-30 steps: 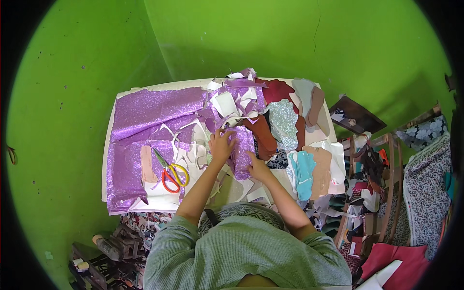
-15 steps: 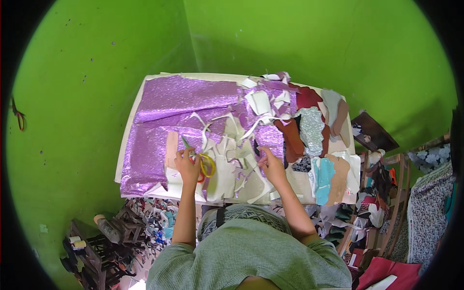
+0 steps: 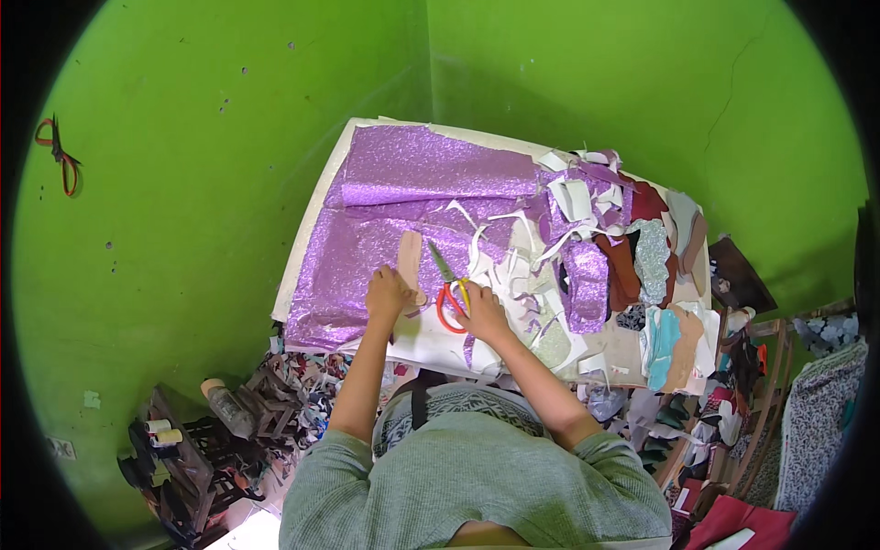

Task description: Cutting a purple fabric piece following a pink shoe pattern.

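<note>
My right hand [image 3: 484, 313] is closed on the handles of scissors [image 3: 449, 291] with one red loop and one yellow loop. Their dark blades point away to the upper left, over a shiny purple sheet [image 3: 367, 234]. Beside them lies a long tan piece [image 3: 410, 261] with rounded ends. My left hand [image 3: 390, 293] has its curled fingers at the left edge of this piece, near its lower end. White and purple cut scraps [image 3: 527, 261] lie to the right of my right hand.
Brown, silver and red pieces [image 3: 652, 261] are piled on the right of the table, turquoise and tan ones [image 3: 674, 348] at its near right corner. Another pair of scissors [image 3: 60, 154] hangs on the green wall. Heaped scraps [image 3: 312, 385] and a wooden rack [image 3: 779, 385] flank the table.
The scissors have passed from beside my left hand into my right, which has come leftward off the scraps. My left hand is now at the tan piece. The whole view has shifted.
</note>
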